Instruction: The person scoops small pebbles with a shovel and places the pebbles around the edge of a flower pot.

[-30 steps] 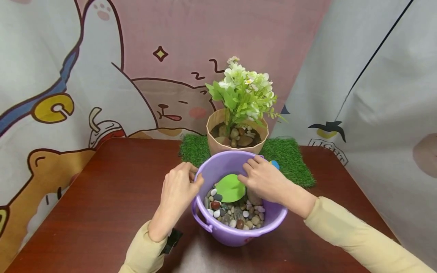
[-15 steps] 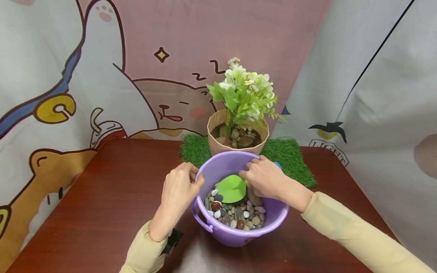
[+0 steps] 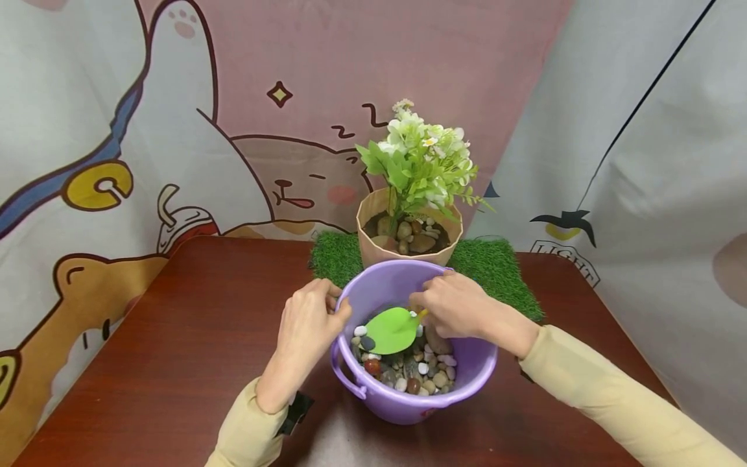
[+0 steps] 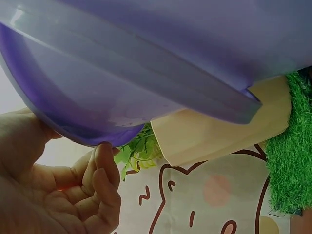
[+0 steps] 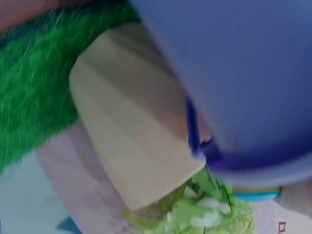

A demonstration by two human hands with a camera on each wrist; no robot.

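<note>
A purple bucket [image 3: 467, 363] with several mixed pebbles [image 3: 428, 376] in its bottom stands on the table. My left hand [image 3: 309, 324] pinches its left rim between thumb and fingers; the left wrist view shows the fingertips [image 4: 105, 156] at that edge. Inside the bucket, my right hand [image 3: 458, 303] grips a toy shovel, whose green blade [image 3: 392, 331] lies tilted over the pebbles. Its yellow neck runs up into the curled fingers. In the right wrist view the bucket wall hides most of this hand, and a blue and yellow handle end [image 5: 257, 195] shows below the rim.
Right behind the bucket, a beige flowerpot [image 3: 403, 254] holds white flowers [image 3: 428, 152], soil and stones. It stands on a green artificial grass mat [image 3: 496, 272]. The dark red table [image 3: 204, 337] meets a printed cloth [image 3: 327, 78] at the back.
The shovel blade has dipped and turned in the bucket, so more of its yellow neck shows. Some pebbles near it have shifted. My left hand keeps its place on the rim.
</note>
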